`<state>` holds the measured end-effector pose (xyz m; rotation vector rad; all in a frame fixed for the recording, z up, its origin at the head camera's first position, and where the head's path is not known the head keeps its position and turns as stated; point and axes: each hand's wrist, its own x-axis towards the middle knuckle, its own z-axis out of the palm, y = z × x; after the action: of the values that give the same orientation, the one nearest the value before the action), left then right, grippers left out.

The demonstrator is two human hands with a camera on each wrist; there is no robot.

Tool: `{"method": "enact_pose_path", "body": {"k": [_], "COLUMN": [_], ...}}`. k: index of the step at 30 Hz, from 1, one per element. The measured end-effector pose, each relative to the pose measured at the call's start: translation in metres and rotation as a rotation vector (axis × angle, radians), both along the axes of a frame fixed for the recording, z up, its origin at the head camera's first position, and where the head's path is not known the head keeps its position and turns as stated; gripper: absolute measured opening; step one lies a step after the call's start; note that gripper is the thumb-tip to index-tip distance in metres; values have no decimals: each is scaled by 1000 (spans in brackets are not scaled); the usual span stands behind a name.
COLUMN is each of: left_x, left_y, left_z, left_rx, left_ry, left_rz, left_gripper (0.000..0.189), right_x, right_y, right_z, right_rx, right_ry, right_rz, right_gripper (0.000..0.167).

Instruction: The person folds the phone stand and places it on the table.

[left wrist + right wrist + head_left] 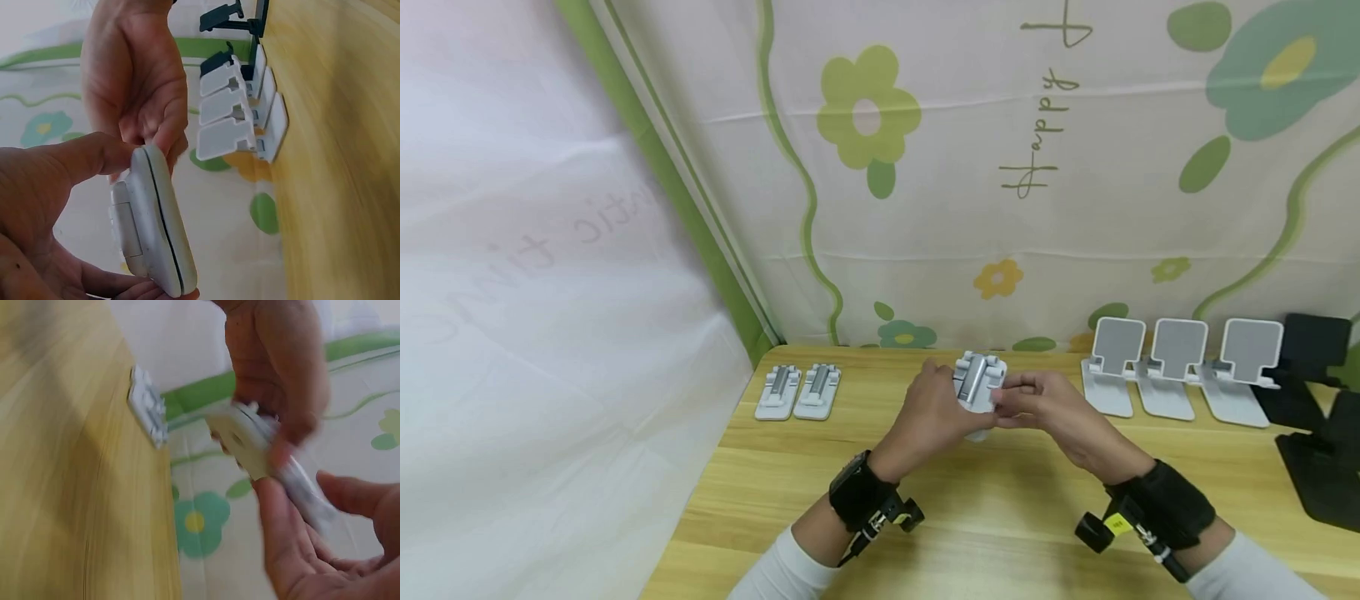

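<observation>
A folded white phone stand [977,383] with a silver-grey hinge arm is held above the wooden table. My left hand [928,408] grips it, thumb on one edge and fingers along the opposite one; the left wrist view shows the folded stand [159,219] edge-on. On its other side, my right hand [1060,412] has its fingers against the stand's edge. In the right wrist view the stand [250,444] is blurred, its flat underside showing, and the right thumb [350,494] stands close beside it.
Two folded white stands [797,393] lie at the table's far left. Three unfolded white stands [1180,354] stand in a row at the back right, beside black unfolded stands [1311,350]. A patterned curtain [925,208] hangs behind the wooden table [1000,533].
</observation>
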<state>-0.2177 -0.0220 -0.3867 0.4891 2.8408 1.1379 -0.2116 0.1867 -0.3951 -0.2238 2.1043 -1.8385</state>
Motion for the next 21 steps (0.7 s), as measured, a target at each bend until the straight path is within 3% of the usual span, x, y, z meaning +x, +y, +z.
{"method": "enact_pose_path", "body": {"k": [3, 8, 14, 21], "left_x": [-9, -30, -55, -74], "left_y": [-11, -40, -79, -117], "left_z": [-12, -39, -61, -77], "left_rx": [1, -81, -185, -194], "left_ry": [-32, -8, -25, -37], "left_rz": [37, 156, 288, 381], "left_gripper": [58, 60, 40, 52], "right_x": [0, 0, -1, 7], "right_y": [19, 66, 140, 199], "right_z": [-5, -17, -37, -42], "right_rx": [119, 383, 721, 1093], "right_ry": [28, 94, 303, 558], "right_rz": [-15, -100, -251, -470], "right_gripper": [63, 66, 53, 37]}}
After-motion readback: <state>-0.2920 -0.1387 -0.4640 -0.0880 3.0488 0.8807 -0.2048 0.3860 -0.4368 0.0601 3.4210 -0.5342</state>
